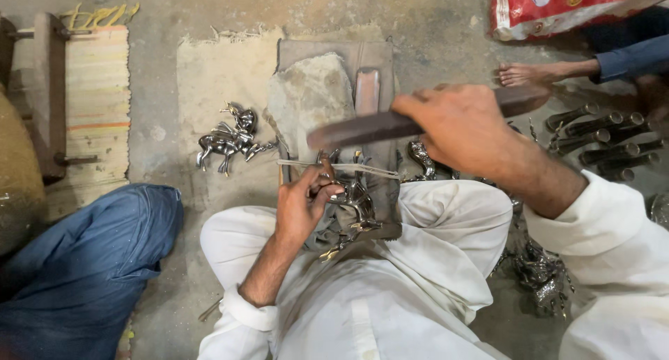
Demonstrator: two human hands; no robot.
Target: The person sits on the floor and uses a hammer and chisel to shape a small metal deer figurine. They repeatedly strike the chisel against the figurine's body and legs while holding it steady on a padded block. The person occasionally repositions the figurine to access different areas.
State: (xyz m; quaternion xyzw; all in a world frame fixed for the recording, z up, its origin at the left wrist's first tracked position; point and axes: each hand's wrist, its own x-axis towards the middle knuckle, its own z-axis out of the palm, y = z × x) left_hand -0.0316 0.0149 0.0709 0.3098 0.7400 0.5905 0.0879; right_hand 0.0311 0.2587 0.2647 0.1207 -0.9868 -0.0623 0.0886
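Observation:
My left hand (pixel 304 200) grips a shiny metal animal figure (pixel 354 201) against a work block (pixel 366 64) between my knees, under a taut cord (pixel 348 167). My right hand (pixel 463 126) is closed on a long flat metal file (pixel 369 126), held level above the figure with its tip pointing left. I sit on the floor in white clothes.
A finished shiny figure (pixel 228 138) lies on a beige mat (pixel 209 74) to the left. Several dark metal tubes (pixel 603 140) lie at the right, with more shiny pieces (pixel 540 269) beside my right knee. Another person's bare foot (pixel 533 73), a blue-clothed knee (pixel 83 262), a red-and-white sack (pixel 557 8).

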